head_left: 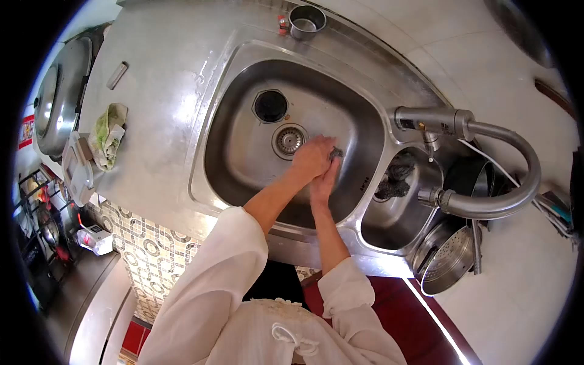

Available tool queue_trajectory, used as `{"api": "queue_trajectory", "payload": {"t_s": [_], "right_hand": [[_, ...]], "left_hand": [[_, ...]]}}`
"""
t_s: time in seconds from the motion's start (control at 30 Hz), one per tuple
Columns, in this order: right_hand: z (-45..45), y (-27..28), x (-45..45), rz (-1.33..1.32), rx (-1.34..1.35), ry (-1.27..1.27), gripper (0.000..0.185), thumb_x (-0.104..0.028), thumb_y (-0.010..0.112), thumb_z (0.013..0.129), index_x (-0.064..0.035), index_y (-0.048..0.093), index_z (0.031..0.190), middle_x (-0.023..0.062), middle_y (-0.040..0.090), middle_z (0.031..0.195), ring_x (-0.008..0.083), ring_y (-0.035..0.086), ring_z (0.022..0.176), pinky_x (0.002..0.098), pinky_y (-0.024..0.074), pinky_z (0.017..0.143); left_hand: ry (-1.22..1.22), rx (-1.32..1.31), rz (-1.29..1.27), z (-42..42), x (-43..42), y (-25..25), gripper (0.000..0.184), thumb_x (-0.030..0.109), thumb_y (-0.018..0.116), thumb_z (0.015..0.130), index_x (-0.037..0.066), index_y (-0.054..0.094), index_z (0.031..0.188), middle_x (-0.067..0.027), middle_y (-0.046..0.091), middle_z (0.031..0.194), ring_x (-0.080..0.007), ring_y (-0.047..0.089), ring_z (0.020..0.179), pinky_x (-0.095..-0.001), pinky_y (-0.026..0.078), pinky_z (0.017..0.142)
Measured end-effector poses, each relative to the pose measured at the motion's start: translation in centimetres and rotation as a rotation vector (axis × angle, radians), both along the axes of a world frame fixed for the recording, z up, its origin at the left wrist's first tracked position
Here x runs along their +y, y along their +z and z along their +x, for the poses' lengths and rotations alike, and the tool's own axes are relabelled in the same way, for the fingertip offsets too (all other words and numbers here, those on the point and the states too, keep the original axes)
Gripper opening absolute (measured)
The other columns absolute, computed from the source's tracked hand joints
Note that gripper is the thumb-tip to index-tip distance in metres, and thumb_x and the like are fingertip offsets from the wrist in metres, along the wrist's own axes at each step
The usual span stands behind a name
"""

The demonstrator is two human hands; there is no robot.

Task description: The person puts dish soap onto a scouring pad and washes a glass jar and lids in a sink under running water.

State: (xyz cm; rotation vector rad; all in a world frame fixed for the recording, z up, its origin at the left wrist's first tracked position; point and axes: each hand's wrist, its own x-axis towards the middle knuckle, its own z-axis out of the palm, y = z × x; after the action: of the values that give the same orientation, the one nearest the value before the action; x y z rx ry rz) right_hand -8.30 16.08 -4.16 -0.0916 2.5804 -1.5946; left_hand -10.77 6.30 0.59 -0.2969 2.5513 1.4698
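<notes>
Both hands meet low inside the large steel sink basin (243, 164), to the right of its drain (290, 141). A small dark grey, wet-looking clump (336, 153) pokes out between the fingers; its kind cannot be made out. My left hand (313, 157) lies over it from above, fingers bent and closed. From below, my right hand (325, 177) presses against the left with its fingertips at the clump. Parts of the fingers are hidden where the hands overlap. A round black drain piece (270, 106) sits in the basin above the drain.
A smaller basin (389, 234) on the right holds dark crumpled material (396, 177). Over it arches a flexible faucet (529, 164). A metal cup (307, 23) stands behind the sink. On the left counter lies a green-white cloth (108, 137); a strainer (450, 264) leans at right.
</notes>
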Motion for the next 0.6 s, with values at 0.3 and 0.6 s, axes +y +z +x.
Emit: {"api": "queue_trajectory", "payload": {"t_s": [0.3,0.6], "right_hand": [[-0.4,1.1,-0.6,0.158,0.064,-0.001,0.037,-0.027,0.035,0.098,0.0001,0.041,0.123,0.0219,0.044,0.122,0.0351,0.042,0.114,0.0411,0.0316,0.098],[0.5,3.6,0.0,0.24,0.043,0.002,0.041,-0.028,0.039,0.097,0.0013,0.04,0.124,0.0213,0.044,0.12,0.0378,0.041,0.113,0.042,0.0323,0.097]], "left_hand": [[0.513,0.049,0.147,6.3,1.8,-1.3,0.041,0.011,0.044,0.09,0.004,0.042,0.13,-0.0216,0.05,0.126,-0.0392,0.047,0.115,-0.0421,0.04,0.095],[0.406,0.119,-0.029,0.9,-1.2,-2.6,0.034,0.012,0.053,0.084,0.012,0.059,0.117,-0.0202,0.056,0.115,-0.0376,0.054,0.1,-0.0428,0.043,0.087]]}}
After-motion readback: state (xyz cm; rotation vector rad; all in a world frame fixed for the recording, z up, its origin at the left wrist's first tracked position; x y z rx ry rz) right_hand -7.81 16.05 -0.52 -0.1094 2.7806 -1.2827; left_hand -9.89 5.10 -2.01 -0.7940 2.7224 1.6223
